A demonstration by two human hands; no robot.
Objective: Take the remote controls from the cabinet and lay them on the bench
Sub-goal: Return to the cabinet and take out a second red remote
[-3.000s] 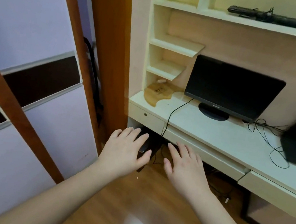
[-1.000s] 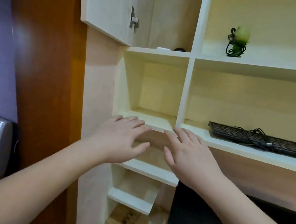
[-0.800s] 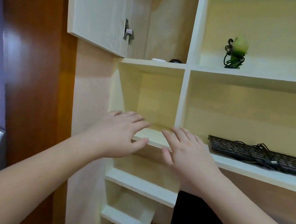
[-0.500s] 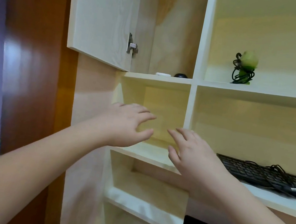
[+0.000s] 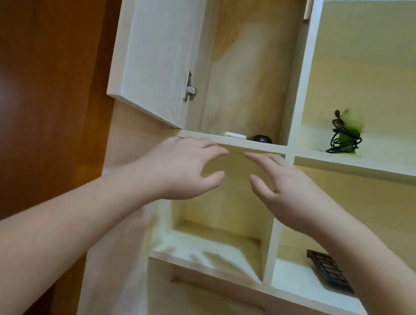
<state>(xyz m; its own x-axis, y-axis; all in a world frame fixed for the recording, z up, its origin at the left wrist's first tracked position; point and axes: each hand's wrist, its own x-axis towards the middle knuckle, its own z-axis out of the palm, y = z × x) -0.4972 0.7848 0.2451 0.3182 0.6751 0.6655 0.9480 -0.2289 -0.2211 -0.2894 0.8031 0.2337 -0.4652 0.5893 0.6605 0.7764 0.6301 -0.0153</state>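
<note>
The cream cabinet [image 5: 253, 55] stands open above me, its door [image 5: 160, 40] swung out to the left. On its floor lie a white remote [image 5: 235, 135] and a black rounded thing [image 5: 262, 138], both seen only end-on over the shelf edge. My left hand [image 5: 180, 169] and my right hand [image 5: 283, 193] are raised side by side just below that shelf edge, fingers spread and slightly bent, holding nothing and touching nothing. The bench is out of view.
A green ornament wrapped in dark cable [image 5: 345, 133] stands in the compartment to the right. A black keyboard [image 5: 330, 272] lies on the lower right shelf. A brown wooden panel [image 5: 33, 102] fills the left. An open cubby [image 5: 215, 240] sits below my hands.
My view has tilted up from the desk and floor to the open cabinet. Both hands have risen with it, from the lower shelf level to just under the cabinet floor.
</note>
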